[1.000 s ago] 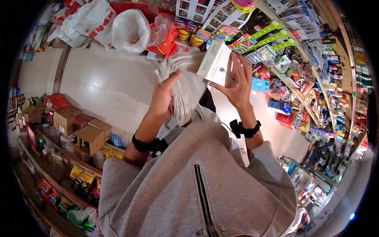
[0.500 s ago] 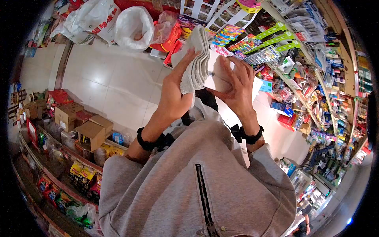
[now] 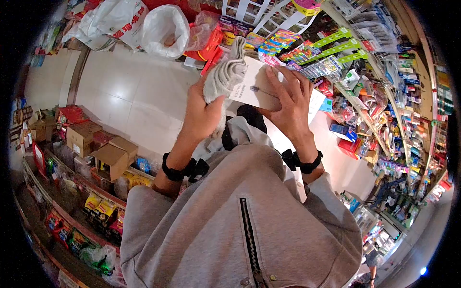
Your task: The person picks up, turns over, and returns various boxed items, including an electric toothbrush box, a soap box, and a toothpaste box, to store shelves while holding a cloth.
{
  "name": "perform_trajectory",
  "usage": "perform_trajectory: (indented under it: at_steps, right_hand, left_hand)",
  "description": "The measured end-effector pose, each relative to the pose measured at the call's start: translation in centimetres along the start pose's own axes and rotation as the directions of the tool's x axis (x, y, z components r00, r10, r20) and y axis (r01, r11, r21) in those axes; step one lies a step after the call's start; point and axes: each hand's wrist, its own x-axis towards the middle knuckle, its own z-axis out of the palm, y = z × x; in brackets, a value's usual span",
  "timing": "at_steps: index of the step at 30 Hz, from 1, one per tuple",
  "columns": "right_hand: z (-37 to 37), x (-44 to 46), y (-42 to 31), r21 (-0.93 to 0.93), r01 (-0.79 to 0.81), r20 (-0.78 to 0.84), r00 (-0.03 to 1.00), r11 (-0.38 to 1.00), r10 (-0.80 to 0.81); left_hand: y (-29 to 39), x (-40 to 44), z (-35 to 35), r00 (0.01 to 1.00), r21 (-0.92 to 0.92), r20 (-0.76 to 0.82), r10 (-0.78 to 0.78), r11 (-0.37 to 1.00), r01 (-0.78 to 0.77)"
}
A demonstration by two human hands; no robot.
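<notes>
Cloth (image 3: 225, 74), folded in layers, was clasped in the left hand (image 3: 204, 113), whose fingers were mostly hidden, its folds against the left end of a white box (image 3: 255, 82). The right hand (image 3: 292, 98) was clamped on that box, 1 thumb by its lower edge. Both things were above the floor (image 3: 120, 96), near whose far edge stood an open white bag (image 3: 161, 45).

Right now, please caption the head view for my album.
Left hand gripping folded grey cloth, right hand holding white rectangular cardboard box.
</notes>
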Motion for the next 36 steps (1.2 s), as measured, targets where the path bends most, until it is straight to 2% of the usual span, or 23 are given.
perform_trajectory:
  at_steps: [1,3,6,7,8,9,10,11,12,13,14,16,18,20,24,26,27,29,30,32,33,34,36]
  right_hand:
    - [-0.1,0.1,0.6,-0.016,0.021,-0.001,1.000,1.000,-0.021]
    - [0.0,0.3,1.3,-0.030,0.042,-0.002,0.999,0.999,-0.042]
    - [0.2,0.4,2.5,-0.089,-0.023,-0.069,0.997,0.996,0.017]
    - [0.5,0.2,3.3,-0.046,-0.096,-0.137,0.987,0.994,0.089]
    - [0.4,0.1,3.8,0.001,-0.166,-0.204,0.966,0.986,0.162]
    - [0.1,0.2,3.7,0.194,-0.253,-0.215,0.932,0.948,0.292]
    - [-0.4,0.1,4.2,0.216,-0.269,-0.235,0.919,0.939,0.317]
    - [-0.2,-0.6,5.2,0.534,-0.327,-0.163,0.865,0.779,0.475]
    - [0.2,-1.3,6.0,0.784,-0.347,-0.034,0.805,0.516,0.592]
    - [0.2,-1.8,6.7,0.835,-0.325,-0.052,0.756,0.444,0.653]
    - [0.4,-2.2,7.2,0.835,-0.331,-0.047,0.752,0.440,0.657]
    - [-0.5,-1.6,6.8,0.997,-0.056,0.077,0.671,-0.054,0.737]
    - [-1.3,-0.9,5.4,0.991,-0.064,0.129,0.640,-0.114,0.758]
    - [-1.6,-0.6,4.6,0.962,-0.034,0.228,0.651,-0.272,0.724]
    - [-0.5,-1.1,4.4,0.918,-0.018,0.315,0.642,-0.397,0.699]
    - [-0.7,-1.2,3.4,0.870,-0.064,0.389,0.698,-0.489,0.601]
    - [-0.5,-1.2,3.2,0.868,-0.066,0.393,0.699,-0.493,0.598]
    - [0.1,-1.1,2.8,0.949,-0.013,0.248,0.651,-0.316,0.718]
    - [0.5,-1.4,2.6,0.947,-0.016,0.253,0.652,-0.320,0.715]
    - [1.5,-2.6,2.3,0.995,0.012,0.063,0.688,-0.098,0.723]
    - [2.0,-3.4,2.5,0.998,0.051,-0.012,0.724,-0.036,0.689]
    - [2.2,-3.9,2.9,0.998,0.052,-0.012,0.727,-0.038,0.687]
    - [1.9,-4.8,3.2,0.978,-0.011,-0.120,0.788,0.209,0.604]
  left_hand:
    - [0.0,0.0,0.3,1.000,-0.001,0.000,0.002,1.000,-0.002]
    - [-0.3,-0.2,1.1,0.993,0.096,0.002,0.119,0.988,-0.119]
    - [-0.4,-1.1,0.6,0.990,0.138,0.098,0.100,0.984,-0.113]
    - [-0.7,-1.7,0.0,0.990,0.132,0.099,0.104,0.984,-0.117]
    - [-1.4,-2.4,-0.8,0.993,-0.010,0.113,-0.041,0.999,0.042]
    - [-2.1,-2.7,-0.9,0.985,-0.082,0.136,-0.107,0.989,0.119]
    - [-2.7,-2.9,-1.1,0.972,-0.150,0.157,-0.174,0.969,0.197]
    - [-3.4,-3.1,-0.9,0.911,-0.365,0.026,-0.412,0.845,0.392]
    - [-3.7,-3.2,-0.7,0.763,-0.580,-0.046,-0.645,0.639,0.505]
    - [-3.6,-2.8,-0.8,0.755,-0.695,0.048,-0.654,0.521,0.496]
    - [-4.0,-2.8,-0.8,0.750,-0.693,0.050,-0.660,0.518,0.501]
    - [-5.1,-2.9,-0.7,0.774,-0.810,0.166,-0.611,0.362,0.460]
    - [-5.4,-2.9,0.0,0.778,-0.820,0.136,-0.613,0.371,0.435]
    - [-5.0,-2.6,0.5,0.791,-0.823,0.099,-0.603,0.397,0.406]
    - [-3.4,-2.0,1.6,0.828,-0.845,0.111,-0.550,0.386,0.370]
    - [-2.8,-1.8,2.0,0.820,-0.853,0.156,-0.550,0.343,0.393]
    - [-2.7,-1.8,2.2,0.819,-0.847,0.157,-0.552,0.352,0.400]
    - [-2.2,-1.6,3.0,0.810,-0.857,0.147,-0.568,0.337,0.391]
    - [-2.1,-1.6,3.4,0.800,-0.866,0.140,-0.583,0.320,0.385]
    - [-3.1,-1.4,3.8,0.814,-0.902,0.138,-0.565,0.268,0.339]
    - [-3.1,-1.1,3.7,0.800,-0.893,0.151,-0.581,0.266,0.362]
    - [-3.0,-0.9,3.6,0.787,-0.885,0.164,-0.594,0.264,0.383]
    - [-2.5,-1.1,3.7,0.791,-0.877,0.148,-0.594,0.291,0.383]
